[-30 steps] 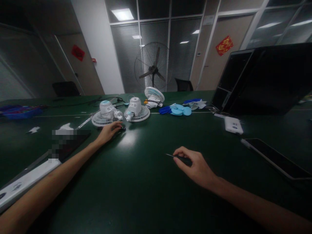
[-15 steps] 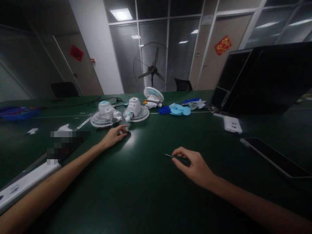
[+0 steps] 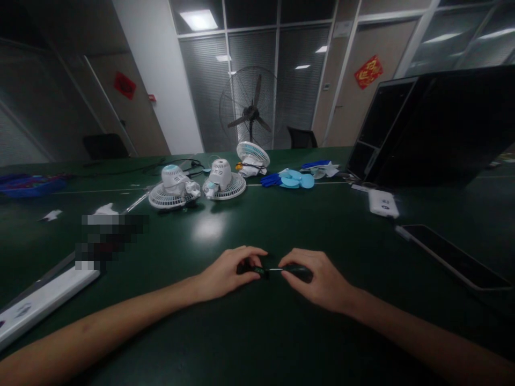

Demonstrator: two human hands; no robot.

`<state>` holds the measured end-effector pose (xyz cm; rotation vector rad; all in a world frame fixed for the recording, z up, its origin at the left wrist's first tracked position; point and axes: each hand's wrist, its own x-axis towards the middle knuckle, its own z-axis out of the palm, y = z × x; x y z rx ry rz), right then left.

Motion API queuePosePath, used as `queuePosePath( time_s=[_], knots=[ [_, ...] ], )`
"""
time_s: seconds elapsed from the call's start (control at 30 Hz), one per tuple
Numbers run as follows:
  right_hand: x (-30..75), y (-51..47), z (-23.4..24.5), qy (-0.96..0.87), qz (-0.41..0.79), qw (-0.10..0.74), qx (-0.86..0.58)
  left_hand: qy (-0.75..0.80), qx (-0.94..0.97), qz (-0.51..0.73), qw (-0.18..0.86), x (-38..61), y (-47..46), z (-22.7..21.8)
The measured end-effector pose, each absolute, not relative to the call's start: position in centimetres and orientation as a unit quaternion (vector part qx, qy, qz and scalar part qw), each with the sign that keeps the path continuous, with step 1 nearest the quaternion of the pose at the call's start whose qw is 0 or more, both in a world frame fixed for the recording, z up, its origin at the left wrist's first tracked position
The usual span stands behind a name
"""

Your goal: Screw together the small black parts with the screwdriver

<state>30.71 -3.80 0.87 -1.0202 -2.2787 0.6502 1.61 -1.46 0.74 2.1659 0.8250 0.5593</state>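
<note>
Near the middle of the green table, my right hand point(image 3: 324, 279) is closed around the dark handle of a screwdriver point(image 3: 301, 272). Its thin metal shaft points left, toward my other hand. My left hand point(image 3: 223, 276) pinches a small dark piece point(image 3: 260, 271) between thumb and fingers, and the screwdriver's tip meets or nearly meets it. What exactly the piece is cannot be made out; the fingers cover part of it. Beyond the hands, two white fan bodies point(image 3: 171, 185) point(image 3: 226, 185) lie grille-down, and a third small fan point(image 3: 253, 159) leans behind them.
Light blue fan blades point(image 3: 296, 179) lie beside dark blue gloves point(image 3: 271, 179). At right are a white device point(image 3: 383, 203), a phone-like slab point(image 3: 454, 254) and a large black case point(image 3: 442, 128). A long white object point(image 3: 44, 300) and a blue tray point(image 3: 32, 186) sit at left.
My left hand has come back from near the fans, toward me and right, bringing the small dark piece to the screwdriver. My right hand has stayed about in place; the shaft now lies nearly level.
</note>
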Motion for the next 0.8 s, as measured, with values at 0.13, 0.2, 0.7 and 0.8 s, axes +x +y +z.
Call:
queuePosePath(
  time_s=[0.13,0.2,0.7,0.8],
  knots=[
    [30.78,-3.87,0.7,-0.85,0.242,0.276,-0.378,0.327,0.842,0.217,0.37,1.57,-1.28,0.9],
    [30.73,-3.91,0.69,-0.853,0.242,0.275,-0.371,0.329,0.842,0.216,0.369,1.61,-1.28,0.88],
    [29.96,-3.95,0.94,-0.867,0.252,0.269,-0.336,0.318,0.841,0.218,0.379,1.59,-0.95,0.54],
    [29.81,-3.93,0.86,-0.869,0.246,0.269,-0.335,0.32,0.84,0.213,0.382,1.62,-0.98,0.5]
  ],
)
